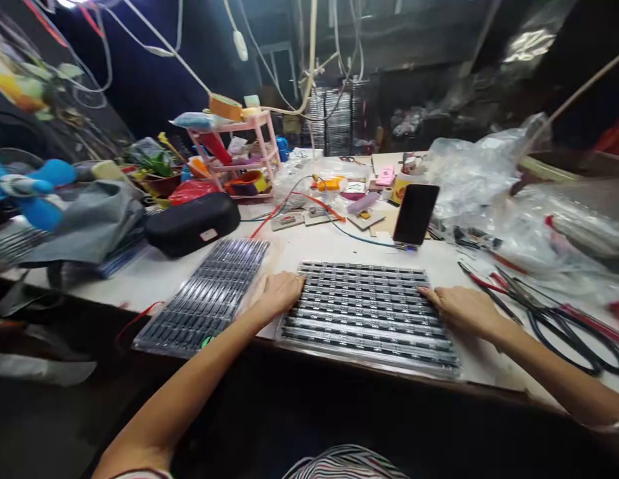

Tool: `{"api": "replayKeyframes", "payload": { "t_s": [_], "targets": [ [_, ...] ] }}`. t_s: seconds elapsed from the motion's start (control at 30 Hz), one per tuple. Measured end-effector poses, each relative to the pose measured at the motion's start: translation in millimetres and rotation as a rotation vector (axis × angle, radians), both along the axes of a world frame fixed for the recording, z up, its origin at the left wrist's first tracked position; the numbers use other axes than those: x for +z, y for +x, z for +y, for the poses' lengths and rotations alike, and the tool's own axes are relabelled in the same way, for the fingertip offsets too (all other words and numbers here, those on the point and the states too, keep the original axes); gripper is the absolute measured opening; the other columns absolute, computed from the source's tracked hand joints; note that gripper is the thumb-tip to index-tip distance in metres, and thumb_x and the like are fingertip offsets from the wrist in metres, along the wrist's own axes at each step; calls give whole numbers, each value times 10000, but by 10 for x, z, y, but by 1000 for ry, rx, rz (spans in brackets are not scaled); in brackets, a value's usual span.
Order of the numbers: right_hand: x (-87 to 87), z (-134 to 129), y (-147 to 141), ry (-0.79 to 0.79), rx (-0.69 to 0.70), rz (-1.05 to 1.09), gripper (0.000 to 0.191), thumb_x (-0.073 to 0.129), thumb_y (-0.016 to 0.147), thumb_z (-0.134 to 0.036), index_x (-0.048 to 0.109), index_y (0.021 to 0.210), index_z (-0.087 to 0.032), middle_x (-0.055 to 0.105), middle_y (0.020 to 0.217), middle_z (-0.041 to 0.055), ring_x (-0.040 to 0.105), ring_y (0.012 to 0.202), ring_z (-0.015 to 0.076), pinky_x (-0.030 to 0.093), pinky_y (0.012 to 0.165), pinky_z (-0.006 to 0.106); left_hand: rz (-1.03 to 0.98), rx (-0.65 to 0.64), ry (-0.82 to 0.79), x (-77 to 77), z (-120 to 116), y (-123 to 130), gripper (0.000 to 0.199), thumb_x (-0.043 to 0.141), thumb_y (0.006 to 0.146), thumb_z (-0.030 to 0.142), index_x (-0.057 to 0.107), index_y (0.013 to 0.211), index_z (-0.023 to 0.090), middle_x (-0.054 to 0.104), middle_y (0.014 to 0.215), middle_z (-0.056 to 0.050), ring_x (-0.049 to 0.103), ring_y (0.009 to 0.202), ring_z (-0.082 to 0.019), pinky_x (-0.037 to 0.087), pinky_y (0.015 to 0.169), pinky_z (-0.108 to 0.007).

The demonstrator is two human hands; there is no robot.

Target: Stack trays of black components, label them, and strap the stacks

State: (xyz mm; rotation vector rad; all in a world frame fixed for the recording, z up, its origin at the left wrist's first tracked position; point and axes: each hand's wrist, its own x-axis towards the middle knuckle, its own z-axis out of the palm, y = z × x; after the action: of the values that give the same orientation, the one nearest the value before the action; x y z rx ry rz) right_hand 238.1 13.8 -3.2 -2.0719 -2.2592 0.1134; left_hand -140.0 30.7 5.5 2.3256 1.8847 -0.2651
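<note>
A clear plastic tray [364, 364] with rows of dark, slim parts lies flat at the front edge of the white table. My left hand [283, 293] is closed on its left edge, near the far corner. On the opposite side, my right hand [459, 307] pinches the right edge with its fingertips. The undersides of both grips are hidden. To the left lies a second tray [204, 299] of similar dark parts, set at a slant, with my left forearm passing over its near corner.
Large black-handled scissors [564, 322] and pliers [482, 283] lie at the right. A phone [416, 214] stands upright behind the tray. A black case [192, 223], a pink rack [262, 146] and a blue fan [27, 186] are at left; plastic bags [479, 173] pile up at right.
</note>
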Motion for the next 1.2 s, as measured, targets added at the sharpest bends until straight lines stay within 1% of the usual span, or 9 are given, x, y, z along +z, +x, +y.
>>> {"api": "replayKeyframes", "payload": {
  "t_s": [0.1, 0.27, 0.4, 0.63, 0.83, 0.9, 1.0, 1.1, 1.2],
  "targets": [
    [-86, -235, -2, -58, -121, 2, 582, 306, 881, -620, 618, 1061, -163, 640, 719, 121, 634, 718, 306, 467, 612, 415, -6, 77, 123, -115, -263, -28, 456, 240, 953, 376, 569, 1140, 121, 595, 1068, -170, 557, 997, -286, 422, 833, -404],
    [-278, -721, -36, 257, -22, 313, 535, 351, 910, -538, 432, 1328, -214, 606, 1068, 103, 579, 1008, 248, 471, 849, 408, -294, 260, 327, -441, -594, -113, 445, 346, 916, 438, 507, 1264, 212, 520, 1259, -91, 470, 1088, -276, 394, 921, -426],
    [-343, -757, -251, 305, -66, 267, 421, 297, 950, -376, 491, 1302, -249, 535, 1291, 96, 512, 1140, 281, 402, 913, 499, -403, 323, 278, -481, -527, -79, 473, 334, 912, 447, 516, 1270, 197, 497, 1314, -105, 425, 1158, -312, 361, 950, -521],
    [-323, -848, -346, 314, -57, 411, 406, 322, 940, -305, 556, 1248, -181, 540, 1301, 119, 460, 1245, 252, 362, 1004, 516, -680, 316, 270, -512, -418, -218, 513, 446, 816, 524, 612, 1161, 183, 527, 1300, -108, 414, 1238, -304, 283, 1059, -519],
    [48, -902, -490, 414, -83, 834, 356, 451, 907, -349, 594, 1196, -200, 487, 1359, 94, 405, 1289, 242, 347, 1075, 477, -1064, 151, 232, -255, -578, -22, 479, 437, 876, 457, 508, 1292, 230, 474, 1380, -63, 446, 1249, -220, 310, 1084, -421],
    [238, -924, -598, 447, -9, 977, 331, 484, 899, -326, 584, 1203, -240, 447, 1399, 59, 354, 1322, 241, 383, 1056, 458, -1090, 107, 259, -176, -616, 47, 527, 484, 859, 422, 439, 1347, 229, 505, 1350, -70, 499, 1192, -216, 337, 1067, -426],
    [493, -912, -729, 476, 60, 1187, 295, 553, 862, -301, 607, 1147, -245, 444, 1397, 57, 360, 1315, 260, 480, 975, 416, -1082, 105, 340, -152, -588, 3, 443, 499, 842, 417, 550, 1237, 221, 489, 1360, -69, 438, 1261, -235, 328, 1075, -432],
    [712, -865, -776, 530, 105, 1388, 307, 630, 798, -259, 607, 1103, -260, 407, 1409, 43, 432, 1258, 283, 548, 888, 423, -1170, 254, 437, -182, -529, -155, 391, 512, 833, 431, 618, 1126, 193, 485, 1354, -86, 412, 1282, -252, 378, 1038, -404],
    [933, -825, -784, 535, 170, 1501, 335, 649, 765, -210, 596, 1083, -302, 390, 1411, 7, 491, 1199, 289, 552, 872, 470, -1296, 476, 389, -133, -540, -255, 507, 561, 813, 440, 541, 1247, 178, 537, 1280, -117, 543, 1125, -225, 474, 911, -345]
  ]
}}
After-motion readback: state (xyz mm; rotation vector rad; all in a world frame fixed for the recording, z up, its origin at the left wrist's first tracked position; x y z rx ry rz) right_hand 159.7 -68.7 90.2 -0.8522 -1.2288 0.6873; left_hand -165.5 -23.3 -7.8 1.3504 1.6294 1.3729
